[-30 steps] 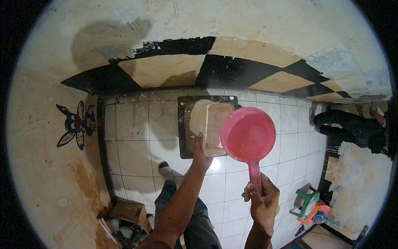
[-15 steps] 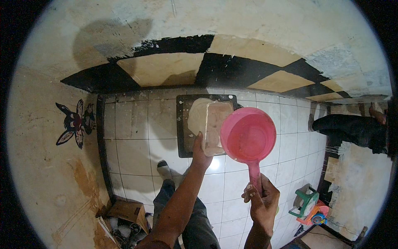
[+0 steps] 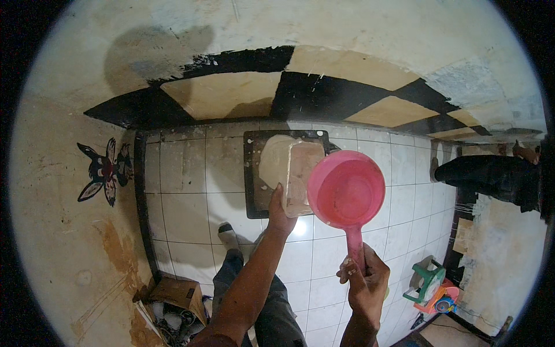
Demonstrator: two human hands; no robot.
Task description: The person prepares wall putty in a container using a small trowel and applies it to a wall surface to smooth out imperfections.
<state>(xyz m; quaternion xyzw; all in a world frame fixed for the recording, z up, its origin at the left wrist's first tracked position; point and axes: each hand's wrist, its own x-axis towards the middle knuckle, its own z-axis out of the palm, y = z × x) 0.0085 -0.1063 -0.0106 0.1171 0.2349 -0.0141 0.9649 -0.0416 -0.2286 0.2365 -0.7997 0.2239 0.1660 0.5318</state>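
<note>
Your left grip (image 3: 281, 215) is closed on the near left corner of a clear tub (image 3: 306, 165), thumb along its side. The tub is held over the right part of a black tray (image 3: 251, 196), which lies on the white tiled floor (image 3: 295, 254); you cannot tell from this angle whether the two touch. A pale mass (image 3: 272, 163) spreads on the tray, just left of the tub and partly hidden by it.

Your right grip (image 3: 367, 274) is wrapped around the handle of a pink dipper (image 3: 347, 188), with whitish specks on the fingers. The dipper's bowl faces up toward you, to the right of the tub, and covers part of its right edge in view; contact between them cannot be told. Whether the bowl holds liquid is also unclear.

Your socked foot (image 3: 229, 236) stands on the floor, near the tray's lower left corner. At your lower left is an open carton (image 3: 176, 292) with dark, tangled items in it. Well to your right, a green frame (image 3: 428, 283) sits beside an orange piece (image 3: 451, 294) and a blue ring (image 3: 444, 305). Farther up that side is another person (image 3: 491, 176) in dark clothing.
</note>
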